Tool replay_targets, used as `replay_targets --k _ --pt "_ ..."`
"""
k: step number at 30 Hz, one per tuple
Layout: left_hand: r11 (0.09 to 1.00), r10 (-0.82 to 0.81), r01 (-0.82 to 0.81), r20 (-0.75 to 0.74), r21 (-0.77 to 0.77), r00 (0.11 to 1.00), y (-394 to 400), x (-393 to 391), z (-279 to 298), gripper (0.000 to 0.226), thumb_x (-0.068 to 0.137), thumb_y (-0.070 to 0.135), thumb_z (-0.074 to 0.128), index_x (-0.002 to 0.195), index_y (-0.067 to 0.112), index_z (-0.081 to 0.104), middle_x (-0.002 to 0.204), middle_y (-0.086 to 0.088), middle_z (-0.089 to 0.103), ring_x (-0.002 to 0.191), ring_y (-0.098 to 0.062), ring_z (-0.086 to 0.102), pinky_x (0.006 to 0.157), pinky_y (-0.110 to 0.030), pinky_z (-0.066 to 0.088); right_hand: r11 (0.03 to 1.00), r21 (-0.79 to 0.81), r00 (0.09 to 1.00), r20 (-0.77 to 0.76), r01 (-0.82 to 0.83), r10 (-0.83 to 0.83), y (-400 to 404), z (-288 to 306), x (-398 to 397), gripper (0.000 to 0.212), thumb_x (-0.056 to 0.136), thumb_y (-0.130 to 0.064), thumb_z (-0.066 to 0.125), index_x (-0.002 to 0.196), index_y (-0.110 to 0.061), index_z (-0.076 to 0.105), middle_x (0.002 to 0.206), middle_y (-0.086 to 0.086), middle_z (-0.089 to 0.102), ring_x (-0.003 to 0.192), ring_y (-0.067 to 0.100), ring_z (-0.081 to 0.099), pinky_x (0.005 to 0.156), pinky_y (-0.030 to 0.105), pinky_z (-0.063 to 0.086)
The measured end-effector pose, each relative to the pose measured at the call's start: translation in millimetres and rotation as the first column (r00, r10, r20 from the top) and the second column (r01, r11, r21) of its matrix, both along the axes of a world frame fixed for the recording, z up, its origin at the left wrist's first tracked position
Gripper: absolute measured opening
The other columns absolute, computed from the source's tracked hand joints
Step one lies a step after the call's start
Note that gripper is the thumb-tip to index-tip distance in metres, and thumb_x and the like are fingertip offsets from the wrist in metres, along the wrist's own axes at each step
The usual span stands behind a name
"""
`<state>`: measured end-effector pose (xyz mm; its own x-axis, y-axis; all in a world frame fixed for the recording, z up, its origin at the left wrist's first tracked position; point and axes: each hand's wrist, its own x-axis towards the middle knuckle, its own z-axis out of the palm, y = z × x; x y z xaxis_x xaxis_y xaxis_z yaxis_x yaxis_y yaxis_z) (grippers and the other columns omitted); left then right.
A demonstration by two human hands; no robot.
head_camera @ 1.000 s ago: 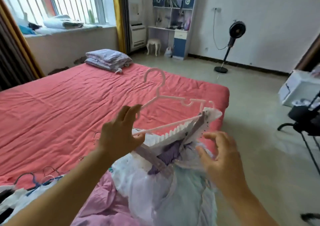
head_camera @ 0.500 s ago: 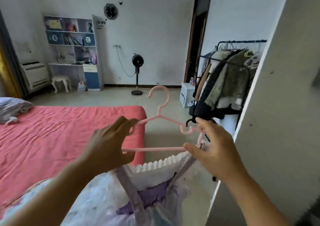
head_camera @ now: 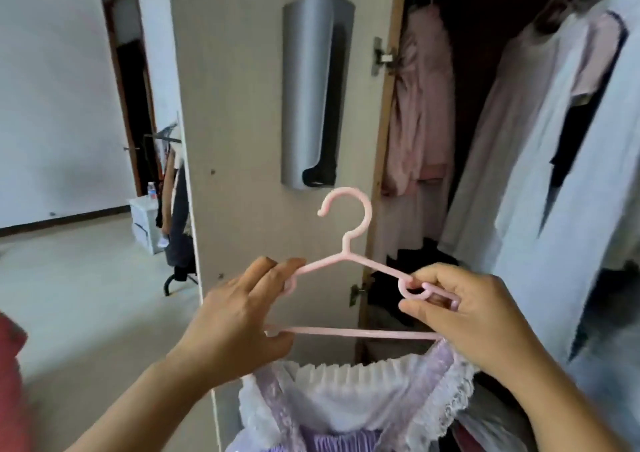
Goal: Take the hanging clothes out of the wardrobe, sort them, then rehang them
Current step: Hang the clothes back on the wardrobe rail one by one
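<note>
I hold a pink plastic hanger (head_camera: 349, 254) upright in front of the open wardrobe (head_camera: 485, 140). My left hand (head_camera: 239, 316) grips its left shoulder end. At the other end my right hand (head_camera: 460, 309) pinches the notched right shoulder. A white and lilac frilled dress (head_camera: 346, 403) with lace trim hangs from the hanger by its straps. Inside the wardrobe a pink garment (head_camera: 419, 105) hangs at the left and several white garments (head_camera: 554, 160) hang at the right.
The open wardrobe door (head_camera: 249, 140) stands straight ahead with a grey holder (head_camera: 311, 88) fixed to it. A doorway (head_camera: 131, 88), a clothes rack (head_camera: 173, 192) and a white box (head_camera: 145, 223) lie beyond at left. A red bed edge (head_camera: 10, 365) shows at lower left.
My view has swung right from the bed and the room to the open wardrobe. My right hand has closed on the hanger's right end, and the hanger with the dress now stands upright before the wardrobe.
</note>
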<state>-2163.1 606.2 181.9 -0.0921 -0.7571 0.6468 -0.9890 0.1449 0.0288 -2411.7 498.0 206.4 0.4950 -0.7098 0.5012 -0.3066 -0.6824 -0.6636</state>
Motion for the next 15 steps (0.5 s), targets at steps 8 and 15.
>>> replay_targets --k 8,15 --pt "0.934 -0.355 0.356 -0.040 0.021 0.934 -160.0 -87.9 15.4 0.104 0.064 0.074 0.053 0.150 0.030 0.015 0.110 0.024 0.038 0.095 0.004 0.036 0.089 -0.012 0.024 0.879 -0.051 0.876 0.132 0.474 -0.465 -46.0 14.8 -105.5 0.030 0.066 -0.010 0.082 0.073 -0.034 0.066 0.056 0.009 0.059 0.045 0.014 0.048 0.043 0.015 0.040" --pt "0.695 -0.717 0.700 -0.243 -0.167 0.654 -263.4 -187.4 40.4 0.076 0.078 0.078 0.040 0.142 0.039 0.029 0.125 0.026 0.042 0.112 0.015 0.038 0.100 -0.019 0.033 0.642 -0.066 0.644 0.155 0.764 -0.749 -56.9 38.9 -175.0 0.034 0.065 -0.022 0.083 0.080 -0.044 0.062 0.064 -0.019 0.065 0.061 0.003 0.060 0.055 0.015 0.043"
